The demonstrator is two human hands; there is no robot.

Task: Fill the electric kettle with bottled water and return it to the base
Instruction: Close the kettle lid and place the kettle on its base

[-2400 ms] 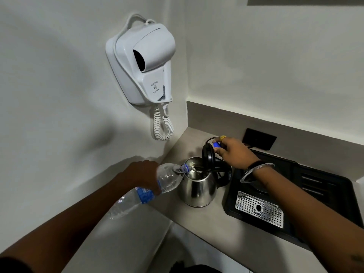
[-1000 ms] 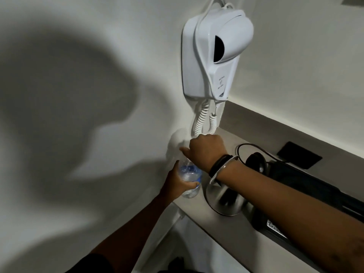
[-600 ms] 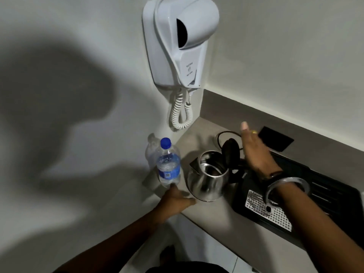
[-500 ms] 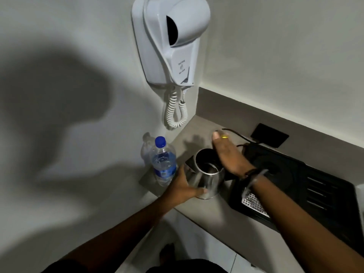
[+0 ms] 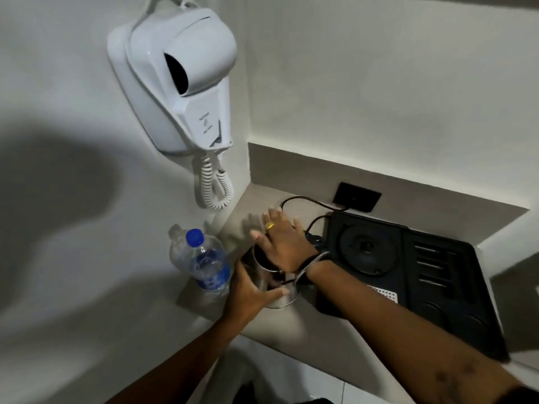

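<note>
worktop (image 5: pixel 315 339), corner niche. black tray (image 5: pixel 437 281) at 3 o'clock, round base (image 5: pixel 366 248) empty. steel kettle (image 5: pixel 274 290) centre, off base. bottle (image 5: pixel 205 263) capped, upright, 9 o'clock. left hand (image 5: pixel 250 295) fingers spread, cupping kettle; right hand (image 5: pixel 284 243) fingers splayed flat over kettle's top.

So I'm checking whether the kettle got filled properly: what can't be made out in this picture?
- Head view: water level in the kettle, hidden by the right hand.
- Kettle lid and handle: covered by that hand and wrist.
- Left hand grip on the kettle: blurred.
- Bottle label: too small to read.
</note>
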